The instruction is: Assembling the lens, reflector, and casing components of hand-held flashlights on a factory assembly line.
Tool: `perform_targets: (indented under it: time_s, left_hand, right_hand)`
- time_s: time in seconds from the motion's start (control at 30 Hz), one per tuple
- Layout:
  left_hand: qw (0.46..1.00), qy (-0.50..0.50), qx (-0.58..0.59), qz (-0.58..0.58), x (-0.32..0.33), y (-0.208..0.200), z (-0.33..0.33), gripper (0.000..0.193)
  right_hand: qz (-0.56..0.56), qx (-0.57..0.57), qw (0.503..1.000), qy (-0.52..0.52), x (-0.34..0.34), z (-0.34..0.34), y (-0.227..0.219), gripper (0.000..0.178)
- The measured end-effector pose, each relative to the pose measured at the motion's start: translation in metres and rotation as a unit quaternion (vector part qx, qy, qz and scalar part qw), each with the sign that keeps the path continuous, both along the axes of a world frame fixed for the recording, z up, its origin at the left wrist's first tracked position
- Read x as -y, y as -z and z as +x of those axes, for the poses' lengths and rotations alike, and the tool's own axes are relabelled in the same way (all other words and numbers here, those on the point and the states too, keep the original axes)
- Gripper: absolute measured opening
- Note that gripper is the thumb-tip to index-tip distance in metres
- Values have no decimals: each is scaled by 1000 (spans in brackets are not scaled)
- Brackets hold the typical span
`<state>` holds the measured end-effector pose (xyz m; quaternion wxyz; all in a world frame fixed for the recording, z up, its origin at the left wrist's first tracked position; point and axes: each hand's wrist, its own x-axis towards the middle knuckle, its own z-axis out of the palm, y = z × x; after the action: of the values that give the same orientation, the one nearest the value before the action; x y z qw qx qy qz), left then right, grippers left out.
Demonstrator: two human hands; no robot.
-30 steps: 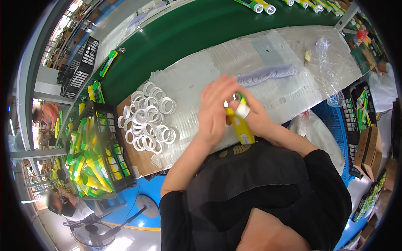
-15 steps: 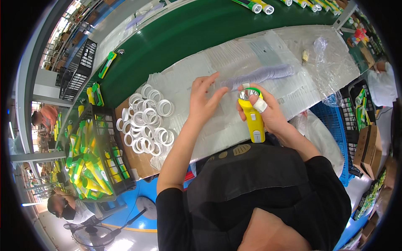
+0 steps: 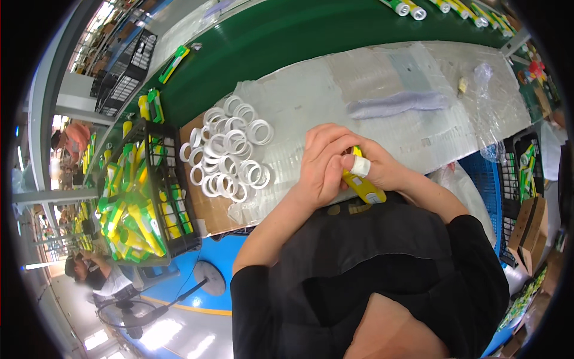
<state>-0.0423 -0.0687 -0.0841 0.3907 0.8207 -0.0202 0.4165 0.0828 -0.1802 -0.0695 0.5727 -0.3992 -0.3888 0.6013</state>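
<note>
A yellow flashlight [image 3: 363,189] is held close to my body, its lamp end covered by both hands. My right hand [image 3: 372,163], with white tape round the thumb, grips it near the head. Over the lamp end my left hand [image 3: 326,161] is closed, fingers wrapped across the top. Whether a ring or lens sits under those fingers is hidden. To the left lie several loose white rings [image 3: 230,149] in a spread pile. Beyond my hands, a row of thin clear discs [image 3: 397,105] lies on the plastic-covered work surface [image 3: 311,90].
A black crate [image 3: 173,197] full of yellow-green flashlights stands left of the table. Behind runs a green conveyor belt [image 3: 287,45] with more flashlights [image 3: 412,10] along its far side. A blue basket [image 3: 481,179] and a cardboard box [image 3: 526,233] are at the right.
My left hand has moved from open beside the discs onto the flashlight's lamp end and closed over it. The flashlight has tilted and its head is now covered. The view has shifted.
</note>
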Motion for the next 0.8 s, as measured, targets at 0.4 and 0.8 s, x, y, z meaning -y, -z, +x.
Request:
perform_targets:
  time_s: [0.4, 0.8]
  left_hand:
    - [895, -215, -312, 234, -92, -39, -57, 59]
    - [969, -89, -82, -215, -90, -57, -41, 35]
  right_hand:
    - [99, 63, 990, 83, -58, 15, -8, 48]
    - [139, 78, 983, 87, -81, 17, 7, 37]
